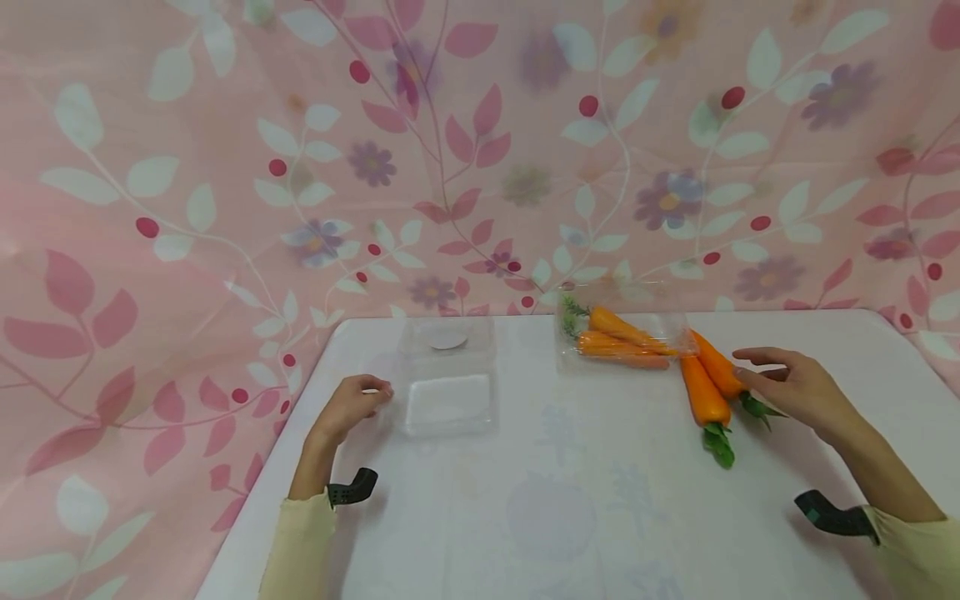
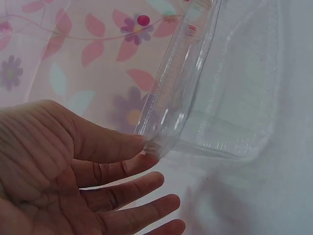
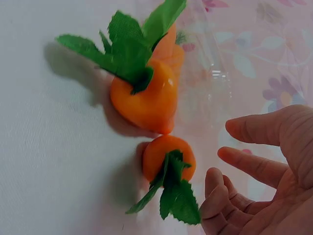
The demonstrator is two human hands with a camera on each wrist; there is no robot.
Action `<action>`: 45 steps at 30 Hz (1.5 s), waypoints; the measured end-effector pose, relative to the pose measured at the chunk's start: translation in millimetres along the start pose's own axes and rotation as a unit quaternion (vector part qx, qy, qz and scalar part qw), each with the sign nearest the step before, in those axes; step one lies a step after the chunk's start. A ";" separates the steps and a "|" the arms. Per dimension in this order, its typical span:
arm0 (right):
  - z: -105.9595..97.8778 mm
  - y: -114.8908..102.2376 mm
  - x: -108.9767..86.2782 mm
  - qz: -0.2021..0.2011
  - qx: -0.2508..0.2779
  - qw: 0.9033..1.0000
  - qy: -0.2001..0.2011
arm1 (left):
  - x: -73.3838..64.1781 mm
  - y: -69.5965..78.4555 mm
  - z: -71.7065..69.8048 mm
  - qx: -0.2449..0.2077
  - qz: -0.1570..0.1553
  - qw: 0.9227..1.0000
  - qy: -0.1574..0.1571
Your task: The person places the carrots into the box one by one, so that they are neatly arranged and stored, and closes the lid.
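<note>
My left hand (image 1: 351, 410) is at the left side of an open clear plastic box (image 1: 450, 427). In the left wrist view, its thumb and index finger pinch a corner of the clear plastic (image 2: 188, 88), while the other fingers stay loosely spread. On the right, my right hand (image 1: 802, 390) hovers beside two loose orange carrots (image 1: 705, 396) with green leafy tops. Between its parted thumb and index finger (image 3: 252, 164) there is nothing. The leafy ends of both carrots (image 3: 168, 156) face the right wrist camera.
Another clear plastic box (image 1: 566, 358) at the back of the white table (image 1: 540, 500) holds several orange carrots (image 1: 622, 342) with feathery green tops. The loose carrots' tips meet its right end. A pink floral cloth (image 1: 480, 167) hangs behind the table.
</note>
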State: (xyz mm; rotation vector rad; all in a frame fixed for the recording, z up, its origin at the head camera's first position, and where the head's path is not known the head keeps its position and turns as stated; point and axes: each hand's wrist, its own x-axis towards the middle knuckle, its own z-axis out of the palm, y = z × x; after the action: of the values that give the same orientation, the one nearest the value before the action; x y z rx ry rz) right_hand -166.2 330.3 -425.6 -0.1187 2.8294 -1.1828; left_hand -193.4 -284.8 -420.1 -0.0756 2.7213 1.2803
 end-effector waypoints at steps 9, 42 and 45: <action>2.6 12.5 10.8 -0.011 -0.019 1.000 0.011 | -5.1 5.3 7.5 -0.012 0.043 0.998 -0.044; 10.1 28.7 30.0 0.013 -0.048 0.999 -0.022 | -15.6 19.1 25.6 -0.038 0.059 0.987 -0.146; 10.1 28.7 30.2 0.010 -0.050 0.998 -0.020 | -15.2 20.0 25.1 -0.035 0.058 0.987 -0.147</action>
State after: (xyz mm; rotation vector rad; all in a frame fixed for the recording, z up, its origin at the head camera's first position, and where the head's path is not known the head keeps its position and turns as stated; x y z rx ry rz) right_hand -196.6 340.3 -454.2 -0.1183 2.8474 -1.0226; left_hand -177.9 -253.0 -418.5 0.2476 2.4616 1.2997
